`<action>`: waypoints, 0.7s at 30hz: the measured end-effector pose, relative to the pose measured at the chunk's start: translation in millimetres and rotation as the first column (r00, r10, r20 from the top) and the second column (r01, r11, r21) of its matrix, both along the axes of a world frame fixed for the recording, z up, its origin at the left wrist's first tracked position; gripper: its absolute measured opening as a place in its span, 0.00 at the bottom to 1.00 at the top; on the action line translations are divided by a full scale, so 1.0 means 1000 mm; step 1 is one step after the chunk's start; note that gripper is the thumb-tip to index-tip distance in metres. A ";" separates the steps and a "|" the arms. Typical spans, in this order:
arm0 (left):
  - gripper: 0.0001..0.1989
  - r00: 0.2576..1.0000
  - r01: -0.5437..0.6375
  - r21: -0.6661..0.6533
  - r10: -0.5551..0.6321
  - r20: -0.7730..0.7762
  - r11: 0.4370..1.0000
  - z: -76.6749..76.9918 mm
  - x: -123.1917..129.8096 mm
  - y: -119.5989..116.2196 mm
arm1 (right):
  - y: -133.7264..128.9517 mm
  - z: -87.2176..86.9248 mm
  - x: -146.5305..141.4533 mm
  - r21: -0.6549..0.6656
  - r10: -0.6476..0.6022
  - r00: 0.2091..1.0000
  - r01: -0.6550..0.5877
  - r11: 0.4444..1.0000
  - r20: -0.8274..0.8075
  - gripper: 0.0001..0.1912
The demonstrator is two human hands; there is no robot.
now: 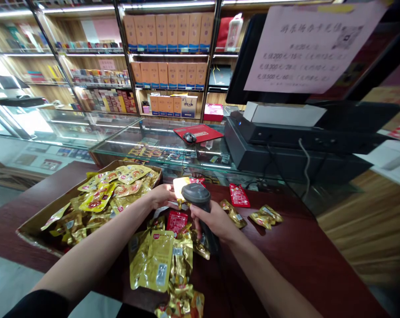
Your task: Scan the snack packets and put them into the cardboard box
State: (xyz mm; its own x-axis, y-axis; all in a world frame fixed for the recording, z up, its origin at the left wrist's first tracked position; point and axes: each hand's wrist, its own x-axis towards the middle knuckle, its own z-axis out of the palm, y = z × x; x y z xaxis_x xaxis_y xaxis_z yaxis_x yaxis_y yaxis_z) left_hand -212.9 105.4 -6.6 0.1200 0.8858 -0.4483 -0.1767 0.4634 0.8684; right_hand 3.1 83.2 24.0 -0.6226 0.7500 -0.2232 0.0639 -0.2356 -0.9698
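Note:
My right hand is wrapped round the handle of a dark barcode scanner, its head turned toward a brightly lit snack packet. That packet is pinched in the fingers of my left hand, partly hidden behind the scanner. Below the hands, several gold foil packets lie in a loose pile, with a red packet among them. To the right of the scanner lie another red packet and a gold packet. Left of my left forearm stands a cardboard box filled with gold packets.
Behind the brown table runs a glass display counter with a red mouse pad and a mouse. A monitor with a paper notice stands on dark cash-register units at right. Stocked shelves line the wall.

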 end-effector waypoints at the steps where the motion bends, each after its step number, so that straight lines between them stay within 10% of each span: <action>1: 0.26 1.000 0.015 0.007 -0.015 -0.003 1.000 -0.001 0.000 0.000 | 0.000 0.001 0.000 -0.001 -0.002 1.000 0.002 1.000 0.000 0.17; 21: 0.21 0.964 -0.153 0.203 0.192 -0.186 0.967 0.019 0.003 -0.001 | 0.004 0.016 0.012 0.084 -0.009 1.000 0.008 0.996 0.018 0.24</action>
State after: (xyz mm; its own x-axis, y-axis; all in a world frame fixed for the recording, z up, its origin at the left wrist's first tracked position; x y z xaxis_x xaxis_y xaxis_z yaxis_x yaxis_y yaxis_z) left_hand -210.2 104.5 12.5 -0.1181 0.9546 -0.2736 -0.0513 0.2693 0.9617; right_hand 15.1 87.1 39.9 -0.6125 0.7718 -0.1706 0.0804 -0.1539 -0.9848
